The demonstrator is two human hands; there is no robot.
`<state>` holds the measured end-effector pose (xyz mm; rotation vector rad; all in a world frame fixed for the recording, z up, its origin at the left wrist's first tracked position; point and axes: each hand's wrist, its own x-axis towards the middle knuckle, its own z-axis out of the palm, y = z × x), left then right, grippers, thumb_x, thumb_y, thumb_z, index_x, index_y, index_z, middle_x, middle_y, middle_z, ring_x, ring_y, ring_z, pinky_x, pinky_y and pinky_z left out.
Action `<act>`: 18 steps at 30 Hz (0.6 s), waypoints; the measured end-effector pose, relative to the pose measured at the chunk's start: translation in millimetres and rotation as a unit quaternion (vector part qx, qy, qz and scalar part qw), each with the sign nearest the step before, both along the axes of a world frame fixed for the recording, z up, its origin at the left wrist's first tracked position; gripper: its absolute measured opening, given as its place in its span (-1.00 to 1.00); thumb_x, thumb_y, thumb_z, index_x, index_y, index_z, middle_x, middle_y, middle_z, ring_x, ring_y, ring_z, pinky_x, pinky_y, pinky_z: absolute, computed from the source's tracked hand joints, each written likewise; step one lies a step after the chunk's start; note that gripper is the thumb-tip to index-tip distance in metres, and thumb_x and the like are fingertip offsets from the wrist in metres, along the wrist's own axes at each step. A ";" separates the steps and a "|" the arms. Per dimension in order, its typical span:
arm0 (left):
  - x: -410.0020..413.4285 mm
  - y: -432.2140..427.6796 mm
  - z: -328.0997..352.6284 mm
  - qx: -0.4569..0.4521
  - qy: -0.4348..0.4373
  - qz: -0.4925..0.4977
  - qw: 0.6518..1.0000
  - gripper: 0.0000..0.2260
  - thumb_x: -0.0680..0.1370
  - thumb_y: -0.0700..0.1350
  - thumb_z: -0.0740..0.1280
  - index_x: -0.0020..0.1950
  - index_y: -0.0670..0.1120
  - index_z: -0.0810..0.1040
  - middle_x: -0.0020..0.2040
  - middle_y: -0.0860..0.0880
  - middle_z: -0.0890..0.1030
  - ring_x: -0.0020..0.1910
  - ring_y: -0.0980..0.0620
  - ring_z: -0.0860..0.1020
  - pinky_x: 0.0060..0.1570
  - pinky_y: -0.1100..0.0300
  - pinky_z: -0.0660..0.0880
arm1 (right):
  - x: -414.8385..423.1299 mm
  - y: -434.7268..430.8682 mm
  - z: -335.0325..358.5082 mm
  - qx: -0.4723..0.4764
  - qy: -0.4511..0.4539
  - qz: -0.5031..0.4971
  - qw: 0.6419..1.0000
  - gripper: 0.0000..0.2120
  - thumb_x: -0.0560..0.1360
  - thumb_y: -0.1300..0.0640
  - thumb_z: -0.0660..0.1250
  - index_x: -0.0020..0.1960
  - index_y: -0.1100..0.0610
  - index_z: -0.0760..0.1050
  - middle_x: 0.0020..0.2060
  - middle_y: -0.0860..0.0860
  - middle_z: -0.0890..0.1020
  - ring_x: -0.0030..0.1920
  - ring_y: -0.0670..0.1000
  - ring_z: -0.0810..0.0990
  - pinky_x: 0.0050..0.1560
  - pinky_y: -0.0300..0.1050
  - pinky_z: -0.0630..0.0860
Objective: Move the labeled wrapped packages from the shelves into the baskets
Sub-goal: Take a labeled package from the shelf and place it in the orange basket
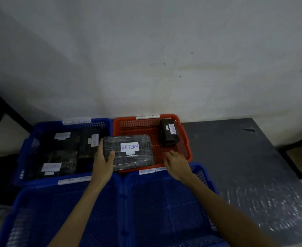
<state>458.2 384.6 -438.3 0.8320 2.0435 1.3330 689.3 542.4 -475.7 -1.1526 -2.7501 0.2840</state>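
Observation:
A dark wrapped package (128, 152) with a white "RETURN" label hangs over the left part of the red basket (185, 139). My left hand (104, 159) grips its left end. To its right, my right hand (177, 164) hovers over the red basket's front edge with fingers apart, holding nothing. A smaller wrapped package (168, 133) labeled "RETURN" lies in the red basket's far right corner. The blue basket (29, 145) at the back left holds several wrapped packages (61, 154) with white labels.
Two blue baskets (66, 211) (168, 207) sit nearest me, with nothing seen in them. All baskets carry white tags on their rims. They rest on a dark table (244, 157) against a white wall; black frame bars stand at the left and right.

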 end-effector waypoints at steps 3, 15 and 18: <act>10.2 16.0 -5.5 -0.014 -0.001 0.000 1.000 -0.47 0.62 -0.03 0.16 0.52 0.11 -0.02 0.38 -0.01 0.32 0.26 0.07 0.37 0.20 0.13 0.36 | -0.1 11.7 -20.0 -0.016 -0.012 0.006 1.000 -0.65 0.49 0.02 0.01 -0.09 0.16 0.52 -0.23 0.07 0.57 -0.28 0.09 0.54 -0.30 -0.08 0.40; 3.1 107.1 -36.9 -0.089 -0.009 -0.001 0.996 -0.51 0.64 -0.11 0.11 0.53 0.00 0.01 0.41 -0.05 0.32 0.31 0.00 0.35 0.21 0.14 0.31 | 6.0 28.9 -56.5 0.017 0.023 0.030 0.999 -0.67 0.47 0.03 0.13 -0.42 0.06 0.46 -0.49 -0.07 0.52 -0.53 -0.07 0.44 -0.52 -0.21 0.35; 5.1 114.1 -58.6 -0.130 -0.034 -0.008 0.991 -0.51 0.64 -0.10 0.10 0.53 0.02 0.00 0.45 -0.10 0.28 0.38 -0.10 0.30 0.31 0.03 0.26 | 6.5 29.7 -59.1 0.019 0.050 0.036 0.998 -0.67 0.47 0.04 0.14 -0.43 0.07 0.43 -0.51 -0.06 0.50 -0.54 -0.07 0.42 -0.51 -0.23 0.30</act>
